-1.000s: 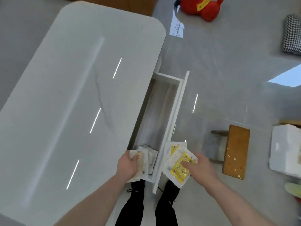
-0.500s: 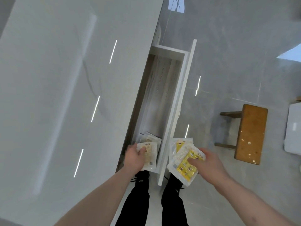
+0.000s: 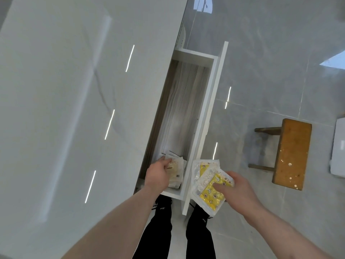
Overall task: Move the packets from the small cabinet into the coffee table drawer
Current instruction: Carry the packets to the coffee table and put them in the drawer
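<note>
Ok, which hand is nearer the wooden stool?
Right. The right hand holds yellow packets just outside the drawer front, on the wooden stool side; the left hand is inside the drawer.

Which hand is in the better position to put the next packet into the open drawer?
Left, probably. The left hand is already inside the open white coffee table drawer, on pale packets. The right hand holds yellow-printed clear packets outside the drawer front.

The surface (image 3: 65, 109) is glossy pale grey. The drawer (image 3: 209, 116) is white, its floor streaked grey-brown. The packets (image 3: 210, 191) are clear with yellow fronts and small brown figures. The stool (image 3: 291, 154) is orange-brown, speckled white. The trousers (image 3: 160, 234) are black.
</note>
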The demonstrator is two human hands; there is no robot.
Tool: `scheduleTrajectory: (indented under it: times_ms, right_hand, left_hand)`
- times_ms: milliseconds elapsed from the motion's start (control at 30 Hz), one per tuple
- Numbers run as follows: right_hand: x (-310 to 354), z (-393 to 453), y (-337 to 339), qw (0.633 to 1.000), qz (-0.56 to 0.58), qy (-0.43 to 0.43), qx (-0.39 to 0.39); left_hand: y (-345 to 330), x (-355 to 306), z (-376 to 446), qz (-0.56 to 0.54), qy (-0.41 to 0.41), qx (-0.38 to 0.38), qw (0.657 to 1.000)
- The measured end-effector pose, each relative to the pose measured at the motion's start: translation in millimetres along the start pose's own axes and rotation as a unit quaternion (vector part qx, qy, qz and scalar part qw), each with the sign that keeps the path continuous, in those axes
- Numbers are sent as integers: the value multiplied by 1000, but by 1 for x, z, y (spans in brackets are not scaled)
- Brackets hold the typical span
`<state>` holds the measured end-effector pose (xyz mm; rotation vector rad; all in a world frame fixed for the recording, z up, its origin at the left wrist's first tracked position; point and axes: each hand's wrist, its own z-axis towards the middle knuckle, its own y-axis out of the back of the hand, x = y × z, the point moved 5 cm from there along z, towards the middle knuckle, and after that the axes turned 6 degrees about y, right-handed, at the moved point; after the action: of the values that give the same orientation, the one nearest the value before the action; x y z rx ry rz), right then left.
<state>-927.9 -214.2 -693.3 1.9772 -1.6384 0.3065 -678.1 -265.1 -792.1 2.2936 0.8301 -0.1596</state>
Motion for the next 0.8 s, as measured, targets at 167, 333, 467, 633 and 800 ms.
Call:
scheduleTrajectory:
  times_ms: [167, 333, 467, 633, 800]
  right_hand:
    - [2, -1, -3, 1000, -15, -2, 1]
    - [14, 0, -16, 999, -43, 15, 9]
    - [31, 3, -35, 998, -49, 28, 29]
    - [45, 20, -76, 996, -71, 32, 35]
    - [43, 47, -125, 990, -136, 23, 25]
  left_hand:
    - [-7, 2, -1, 142, -41, 100, 984]
    - [14, -10, -13, 89, -85, 80, 989]
    - [61, -30, -49, 73, -216, 8, 974]
    - [146, -17, -59, 102, -260, -152, 948]
    - [164, 30, -7, 258, -110, -83, 956]
